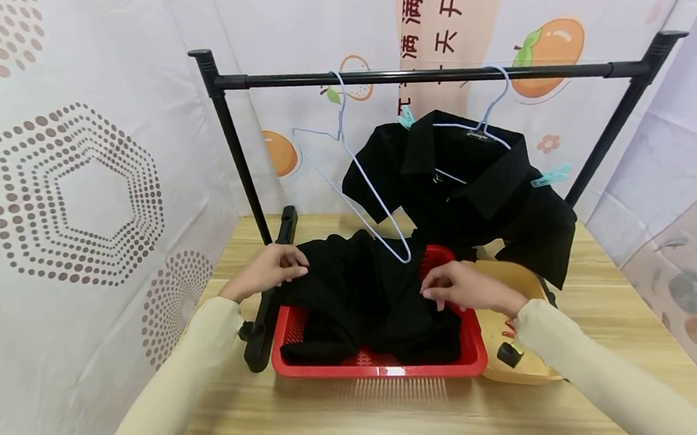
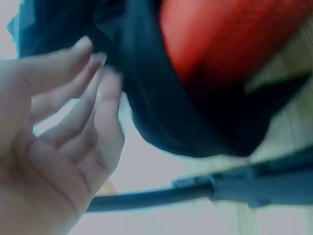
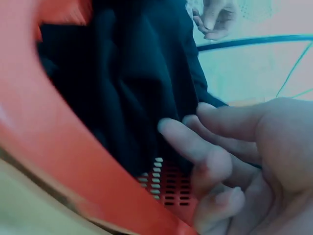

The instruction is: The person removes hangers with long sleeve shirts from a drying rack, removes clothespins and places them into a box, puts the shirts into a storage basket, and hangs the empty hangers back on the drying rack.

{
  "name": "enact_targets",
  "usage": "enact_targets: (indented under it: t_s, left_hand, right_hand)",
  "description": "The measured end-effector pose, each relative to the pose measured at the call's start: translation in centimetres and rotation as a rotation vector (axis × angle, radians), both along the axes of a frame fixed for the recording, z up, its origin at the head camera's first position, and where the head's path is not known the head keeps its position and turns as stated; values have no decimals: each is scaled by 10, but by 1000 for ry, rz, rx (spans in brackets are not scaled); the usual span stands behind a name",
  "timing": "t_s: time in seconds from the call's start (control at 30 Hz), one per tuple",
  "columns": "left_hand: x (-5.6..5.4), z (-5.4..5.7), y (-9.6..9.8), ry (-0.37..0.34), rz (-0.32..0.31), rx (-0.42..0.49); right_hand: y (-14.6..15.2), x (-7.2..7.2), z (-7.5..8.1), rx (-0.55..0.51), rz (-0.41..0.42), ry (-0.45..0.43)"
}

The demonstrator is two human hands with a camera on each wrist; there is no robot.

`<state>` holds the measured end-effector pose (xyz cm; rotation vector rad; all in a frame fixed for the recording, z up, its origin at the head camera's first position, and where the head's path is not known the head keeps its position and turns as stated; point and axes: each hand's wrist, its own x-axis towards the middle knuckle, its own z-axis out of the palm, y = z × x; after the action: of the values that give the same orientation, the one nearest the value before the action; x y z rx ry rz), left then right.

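Observation:
In the head view a black garment (image 1: 362, 278) lies spread over more dark cloth in a red plastic basket (image 1: 391, 371). My left hand (image 1: 273, 271) is at the garment's left edge, above the rack's foot. In the left wrist view, that hand's fingers (image 2: 107, 93) are nearly straight and loose beside the cloth, with no fabric visibly gripped. My right hand (image 1: 467, 286) is at the garment's right side, over the basket rim. In the right wrist view, its loosely bent fingers (image 3: 186, 139) are close to the black cloth (image 3: 142, 73); whether they touch is unclear.
A black rack (image 1: 411, 74) spans the table. From it hang a bare blue hanger (image 1: 377, 195) and a black shirt (image 1: 462, 174) on another hanger, with turquoise clips (image 1: 553, 175). A yellow basin (image 1: 506, 270) holding small items stands right of the basket.

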<state>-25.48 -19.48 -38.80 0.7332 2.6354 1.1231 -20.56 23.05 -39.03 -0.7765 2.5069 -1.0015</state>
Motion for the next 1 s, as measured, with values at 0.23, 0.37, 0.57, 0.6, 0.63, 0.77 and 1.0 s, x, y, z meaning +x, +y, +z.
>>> enact_targets:
  t_s: [0.23,0.37,0.57,0.6,0.63,0.77,1.0]
  left_hand:
    - [-24,-15,-6,-79,149,-55]
    - [-31,-17,-4,-108,171,-84]
    - [-37,-17,2,43,233,-147]
    - [-37,-18,2,75,241,-161]
    - [-38,-19,3,109,246,-179]
    - [-41,-19,5,205,268,-196]
    - [-40,-15,7,309,315,-145]
  right_hand:
    - [-8,-35,2,-1,-184,74]
    - [-12,-53,-2,-6,-258,48]
    - [-17,-73,-11,56,-281,48]
    - [-18,-76,-12,70,-273,57]
    - [-19,-78,-13,80,-268,71]
    - [-22,-84,-14,87,-254,162]
    - [-22,-81,-8,20,-277,184]
